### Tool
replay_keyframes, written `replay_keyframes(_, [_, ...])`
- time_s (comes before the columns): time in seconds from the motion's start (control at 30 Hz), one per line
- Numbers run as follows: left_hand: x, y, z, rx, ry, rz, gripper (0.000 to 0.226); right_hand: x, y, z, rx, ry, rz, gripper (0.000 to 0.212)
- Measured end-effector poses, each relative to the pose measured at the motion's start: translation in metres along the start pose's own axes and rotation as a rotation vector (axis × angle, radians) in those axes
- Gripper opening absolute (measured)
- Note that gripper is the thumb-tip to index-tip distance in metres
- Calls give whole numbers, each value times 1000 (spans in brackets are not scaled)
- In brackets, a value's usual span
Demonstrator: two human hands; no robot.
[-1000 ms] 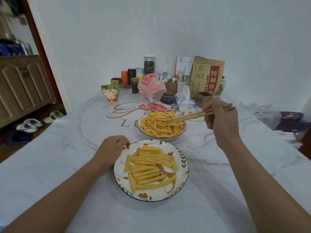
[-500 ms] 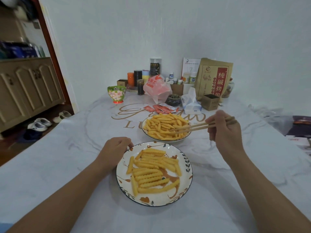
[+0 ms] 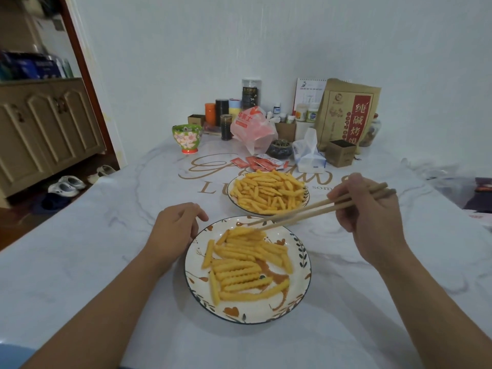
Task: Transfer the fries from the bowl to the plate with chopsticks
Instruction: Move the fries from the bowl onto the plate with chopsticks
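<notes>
A: Head view. State of each hand?

B: My right hand [image 3: 372, 222] is closed around the chopsticks [image 3: 300, 215]; their tips meet fries [image 3: 245, 265] at the plate's [image 3: 303, 265] far edge. My left hand [image 3: 174, 231] rests loosely curled, holding nothing, on the surface [image 3: 93, 262] beside the plate's rim.

A: Bowl?

B: The bowl [image 3: 234, 202] sits beyond both hands, full of fries.

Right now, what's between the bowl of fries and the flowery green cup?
In the head view, only bare marble tabletop with gold lettering lies between the bowl and the green cup. The red sauce packets sit off to the side.
</notes>
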State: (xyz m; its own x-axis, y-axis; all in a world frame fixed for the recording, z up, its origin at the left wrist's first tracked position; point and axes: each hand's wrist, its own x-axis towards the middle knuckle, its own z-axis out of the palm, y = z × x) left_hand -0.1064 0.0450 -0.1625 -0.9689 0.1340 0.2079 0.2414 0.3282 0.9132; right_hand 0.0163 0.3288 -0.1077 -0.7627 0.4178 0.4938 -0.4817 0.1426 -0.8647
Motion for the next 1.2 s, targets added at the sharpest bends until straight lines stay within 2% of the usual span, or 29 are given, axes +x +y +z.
replay_keyframes(0.2, [-5, -4, -1, 195, 67, 165, 33, 11, -3, -14, -18, 371, 19, 44])
replay_keyframes(0.3, [-4, -2, -3, 168, 98, 146, 31, 13, -3, -17, -78, 437, -4, 45])
replay_keyframes(0.47, [-3, 0, -2, 98, 32, 72, 30, 9, 3, -10, -161, 313, -16, 43])
replay_keyframes(0.63, [1, -5, 1, 84, -24, 12, 45, 4, 15, 2, -243, 217, -21, 43])
replay_keyframes(0.7, [3, -6, 1, 72, -25, 10, 44, 4, 16, 4, -207, 235, -26, 44])
replay_keyframes(0.83, [5, -9, 1, 54, -30, 11, 43, 12, 6, -6, -44, 419, -33, 55])
replay_keyframes(0.9, [5, -9, 1, 54, -41, 10, 43, 19, 1, -17, 90, 456, -1, 63])
replay_keyframes(0.97, [5, -8, 2, 65, -58, 9, 44, 24, 0, -28, 193, 390, 73, 65])
replay_keyframes(1.03, [4, -8, 2, 70, -74, 9, 45, 25, 1, -38, 229, 257, 132, 62])
replay_keyframes(1.13, [4, -7, 3, 85, -83, 9, 45, 23, 0, -44, 167, 98, 153, 59])
replay_keyframes(1.2, [4, -6, 3, 105, -83, 11, 45, 21, -3, -43, 138, 47, 162, 59])
